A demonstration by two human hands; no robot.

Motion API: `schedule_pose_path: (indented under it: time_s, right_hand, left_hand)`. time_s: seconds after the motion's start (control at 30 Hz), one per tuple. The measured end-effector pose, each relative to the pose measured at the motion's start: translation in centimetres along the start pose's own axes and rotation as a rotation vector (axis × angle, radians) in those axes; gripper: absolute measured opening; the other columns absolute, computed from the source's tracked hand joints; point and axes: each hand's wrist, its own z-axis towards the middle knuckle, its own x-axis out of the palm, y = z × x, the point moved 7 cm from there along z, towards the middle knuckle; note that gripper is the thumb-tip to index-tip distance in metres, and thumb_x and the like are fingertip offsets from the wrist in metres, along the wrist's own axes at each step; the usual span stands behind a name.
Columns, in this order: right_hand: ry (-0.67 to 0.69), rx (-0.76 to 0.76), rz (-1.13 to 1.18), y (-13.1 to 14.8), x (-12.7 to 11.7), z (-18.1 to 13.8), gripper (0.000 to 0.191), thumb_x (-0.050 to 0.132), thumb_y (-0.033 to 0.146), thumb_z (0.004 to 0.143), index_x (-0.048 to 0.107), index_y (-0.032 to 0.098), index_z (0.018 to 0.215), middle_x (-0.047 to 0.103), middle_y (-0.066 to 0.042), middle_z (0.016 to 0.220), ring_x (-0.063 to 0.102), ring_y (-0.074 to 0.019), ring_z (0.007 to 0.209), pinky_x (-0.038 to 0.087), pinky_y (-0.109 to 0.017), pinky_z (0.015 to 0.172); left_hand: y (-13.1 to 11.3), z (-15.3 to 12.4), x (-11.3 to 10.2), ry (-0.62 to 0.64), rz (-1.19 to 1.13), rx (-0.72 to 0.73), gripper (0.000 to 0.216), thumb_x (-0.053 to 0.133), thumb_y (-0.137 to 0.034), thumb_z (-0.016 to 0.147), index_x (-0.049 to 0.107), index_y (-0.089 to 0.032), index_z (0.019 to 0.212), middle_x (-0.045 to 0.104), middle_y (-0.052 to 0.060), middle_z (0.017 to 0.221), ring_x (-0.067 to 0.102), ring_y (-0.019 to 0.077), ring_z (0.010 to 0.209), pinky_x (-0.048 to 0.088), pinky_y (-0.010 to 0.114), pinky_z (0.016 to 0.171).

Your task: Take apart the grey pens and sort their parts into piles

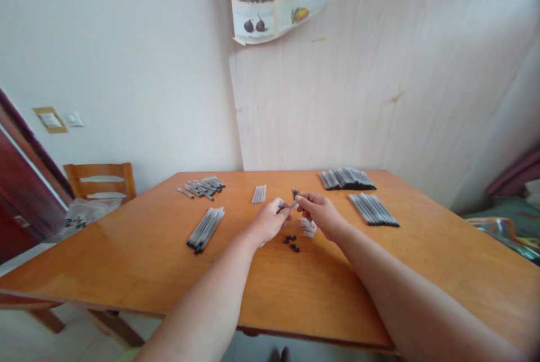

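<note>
My left hand and my right hand meet above the middle of the table, their fingers closed in a pinch. Between them is a slim pen, mostly covered by the fingertips, so its ends are hard to make out. Just below the hands lie several small black plugs. Several translucent white pen caps sit under my right hand, partly hidden by it. Behind the fingers stands or lies a little cluster of dark pieces. A short row of whitish tubes lies farther back to the left.
On the wooden table, pens with black ends form a bundle and a loose pile at left. Two neat rows of pens, one behind and one nearer, lie at right. A chair holds a plastic bag.
</note>
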Motion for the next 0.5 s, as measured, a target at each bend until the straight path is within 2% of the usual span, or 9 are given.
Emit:
schedule_pose_path:
  time_s: [0.2,0.5]
  right_hand:
    - [0.043,0.006,0.013,0.0,0.3,-0.13,0.032,0.06,0.048,0.075,0.053,0.017,0.073,0.056,0.002,0.062,0.042,-0.0066,0.048,0.029,-0.02,0.044]
    - [0.054,0.01,0.067,0.15,0.34,-0.32,0.032,0.06,0.047,0.076,0.05,0.017,0.07,0.054,0.002,0.06,0.039,-0.0059,0.046,0.026,-0.02,0.042]
  left_hand:
    - [0.11,-0.55,0.35,0.103,-0.046,-0.028,0.02,0.055,-0.033,0.082,0.053,-0.016,0.092,0.062,0.002,0.078,0.051,0.0084,0.06,0.038,0.021,0.059]
    - [0.12,-0.37,0.27,0.124,-0.053,-0.005,0.022,0.056,-0.038,0.081,0.055,-0.017,0.088,0.06,-0.001,0.073,0.046,0.0075,0.056,0.036,0.021,0.057]
